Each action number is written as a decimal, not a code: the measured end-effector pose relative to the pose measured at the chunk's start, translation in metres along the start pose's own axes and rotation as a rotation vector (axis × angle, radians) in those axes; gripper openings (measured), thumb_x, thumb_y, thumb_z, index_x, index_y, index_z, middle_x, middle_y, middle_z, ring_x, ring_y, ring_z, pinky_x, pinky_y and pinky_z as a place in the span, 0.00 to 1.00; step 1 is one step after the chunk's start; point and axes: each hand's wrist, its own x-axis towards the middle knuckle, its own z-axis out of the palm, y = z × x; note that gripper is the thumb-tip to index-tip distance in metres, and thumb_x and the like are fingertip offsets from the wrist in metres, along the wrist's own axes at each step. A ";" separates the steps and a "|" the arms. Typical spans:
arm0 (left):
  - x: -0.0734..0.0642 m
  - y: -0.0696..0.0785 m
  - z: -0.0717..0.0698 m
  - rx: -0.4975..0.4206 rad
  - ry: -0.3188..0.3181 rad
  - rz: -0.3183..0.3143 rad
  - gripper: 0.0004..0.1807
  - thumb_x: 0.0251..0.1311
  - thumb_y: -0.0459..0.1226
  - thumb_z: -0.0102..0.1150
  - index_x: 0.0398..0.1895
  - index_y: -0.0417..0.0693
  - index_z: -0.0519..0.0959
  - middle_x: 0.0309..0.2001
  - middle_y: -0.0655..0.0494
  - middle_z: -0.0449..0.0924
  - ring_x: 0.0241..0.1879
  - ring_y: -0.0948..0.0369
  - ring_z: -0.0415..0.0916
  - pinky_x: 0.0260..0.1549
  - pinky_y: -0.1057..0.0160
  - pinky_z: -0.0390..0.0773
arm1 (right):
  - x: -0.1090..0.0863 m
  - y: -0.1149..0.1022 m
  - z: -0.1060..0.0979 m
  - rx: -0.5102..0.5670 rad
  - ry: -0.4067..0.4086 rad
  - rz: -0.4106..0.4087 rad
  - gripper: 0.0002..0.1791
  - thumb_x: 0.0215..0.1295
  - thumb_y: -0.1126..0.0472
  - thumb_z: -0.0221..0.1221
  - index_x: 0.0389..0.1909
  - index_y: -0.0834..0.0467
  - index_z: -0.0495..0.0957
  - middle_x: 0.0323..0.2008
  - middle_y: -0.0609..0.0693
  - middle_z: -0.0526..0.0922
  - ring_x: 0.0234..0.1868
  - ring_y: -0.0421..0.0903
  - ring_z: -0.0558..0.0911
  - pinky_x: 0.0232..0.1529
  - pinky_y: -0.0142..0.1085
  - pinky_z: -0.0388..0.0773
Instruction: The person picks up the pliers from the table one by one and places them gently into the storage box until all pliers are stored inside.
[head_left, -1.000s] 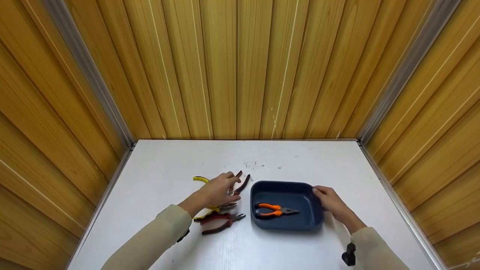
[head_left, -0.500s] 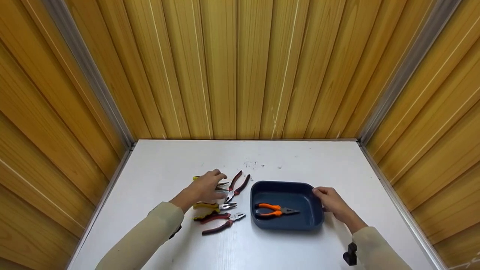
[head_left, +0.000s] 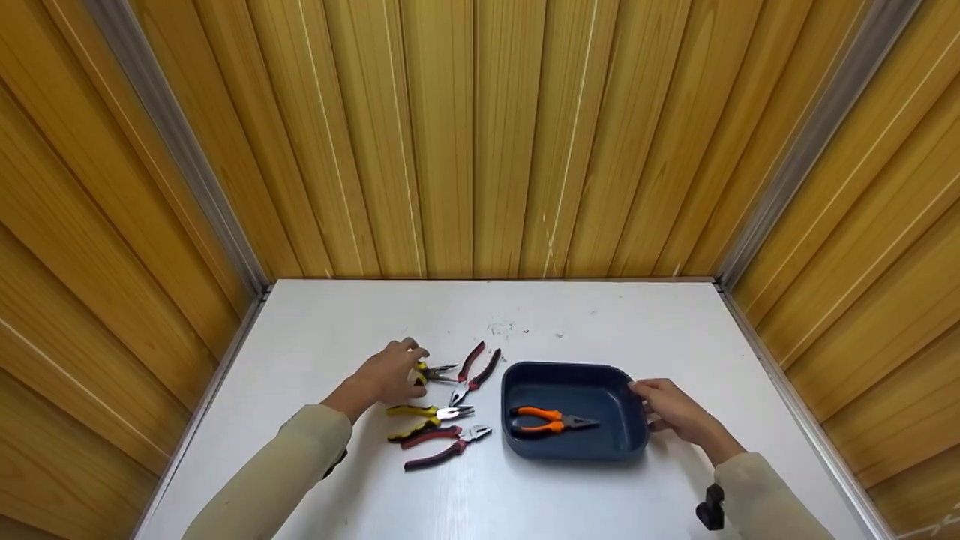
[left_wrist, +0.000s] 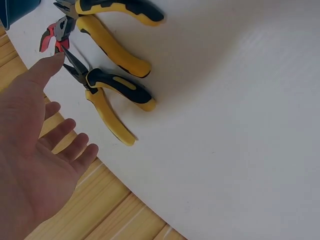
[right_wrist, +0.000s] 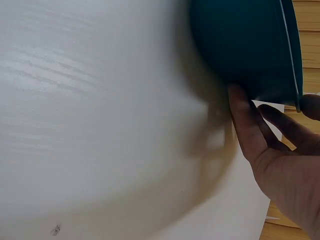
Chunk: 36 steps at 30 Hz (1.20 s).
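My left hand (head_left: pixel 386 373) hovers with fingers spread at the far yellow-and-black long-nose pliers (left_wrist: pixel 107 92), covering their handles in the head view. In the left wrist view the thumb overlaps the tips of these pliers. My right hand (head_left: pixel 675 412) holds the right end of a dark blue box (head_left: pixel 574 454), thumb at the rim and fingers against the outer wall. Orange-handled long-nose pliers (head_left: pixel 547 421) lie inside the box. Between left hand and box lie red-handled pliers (head_left: pixel 461 390) with spread handles. Nearer me are a second yellow-and-black pair (head_left: pixel 420 412) and another red-handled pair (head_left: pixel 442 448).
The white table (head_left: pixel 337 322) is enclosed by wood-look panels (head_left: pixel 480 150) at the back and sides. Small dark marks (head_left: pixel 500 328) show on the surface toward the back.
My left hand has moved left from the red-handled pliers to the far yellow-and-black pair. My right hand has slid slightly rightward at the box's end; box and pliers keep their places.
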 end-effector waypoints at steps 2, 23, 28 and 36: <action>0.002 -0.003 0.001 0.009 -0.006 -0.012 0.38 0.63 0.52 0.72 0.74 0.51 0.74 0.69 0.48 0.70 0.67 0.48 0.70 0.61 0.47 0.77 | 0.000 0.001 -0.001 0.005 -0.010 0.001 0.26 0.85 0.53 0.50 0.64 0.73 0.74 0.49 0.60 0.83 0.44 0.50 0.85 0.39 0.46 0.86; 0.010 -0.030 0.013 0.044 0.032 -0.033 0.45 0.56 0.56 0.78 0.73 0.48 0.74 0.68 0.45 0.72 0.69 0.45 0.68 0.65 0.43 0.74 | -0.002 0.004 0.000 0.017 -0.012 -0.013 0.27 0.85 0.52 0.50 0.62 0.73 0.77 0.49 0.60 0.84 0.46 0.50 0.86 0.43 0.48 0.86; 0.011 -0.034 0.016 0.047 0.012 -0.048 0.45 0.56 0.56 0.78 0.73 0.49 0.73 0.68 0.46 0.72 0.69 0.46 0.68 0.65 0.44 0.74 | -0.002 0.004 0.001 0.022 -0.005 -0.012 0.28 0.85 0.51 0.50 0.65 0.73 0.76 0.50 0.61 0.84 0.46 0.51 0.86 0.43 0.48 0.86; 0.015 -0.031 0.019 0.056 -0.020 -0.053 0.44 0.55 0.52 0.80 0.73 0.49 0.74 0.68 0.46 0.71 0.69 0.45 0.67 0.64 0.43 0.74 | -0.002 0.006 0.001 0.027 -0.001 -0.017 0.27 0.85 0.49 0.51 0.62 0.71 0.79 0.45 0.57 0.86 0.43 0.49 0.86 0.40 0.47 0.85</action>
